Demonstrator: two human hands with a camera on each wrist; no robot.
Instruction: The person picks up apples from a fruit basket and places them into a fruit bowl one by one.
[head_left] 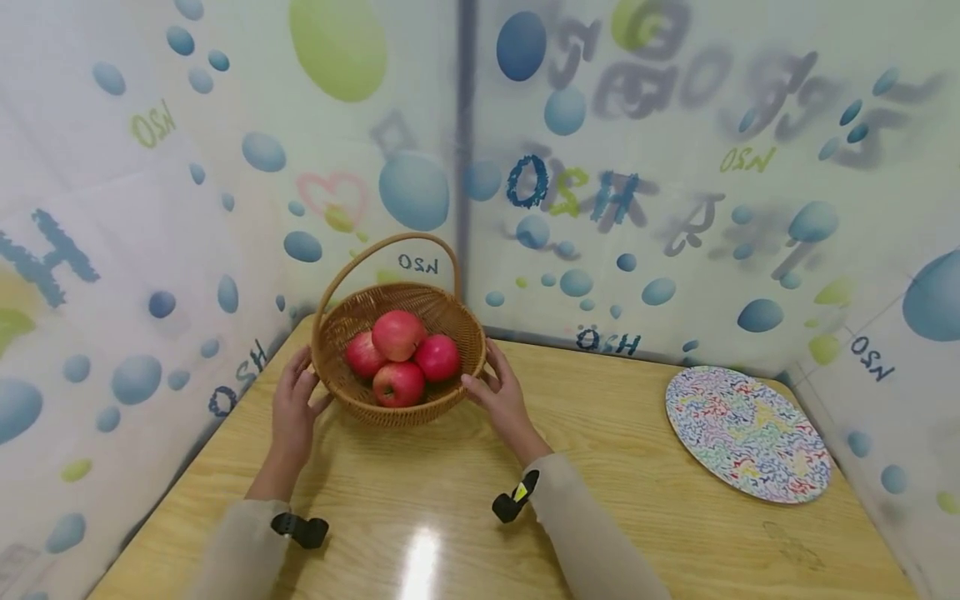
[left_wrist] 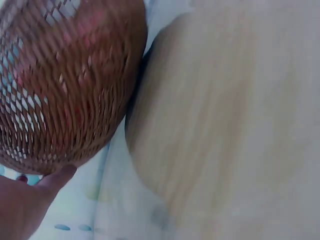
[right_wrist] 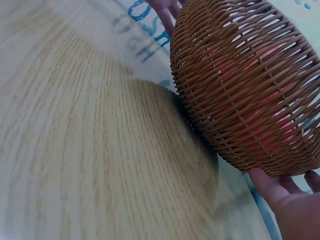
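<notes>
A brown wicker basket (head_left: 405,414) with a tall arched handle stands at the back left of the wooden table, between both hands. Several red apples (head_left: 399,336) lie heaped in it; in the wrist views they show only as red patches through the weave. My left hand (head_left: 293,406) grips the basket's left side, its thumb (left_wrist: 59,179) against the wicker in the left wrist view. On the opposite side my right hand (head_left: 504,398) holds the basket near the rim, thumb toward me. Parts of the fingers are hidden behind the wicker.
On the table's right side lies a round board (head_left: 750,437) with a multicoloured squiggle pattern. Patterned curtains (head_left: 630,275) with blue and green dots enclose the table (head_left: 600,425) at the back and sides. Each wrist wears a black strap with a small device.
</notes>
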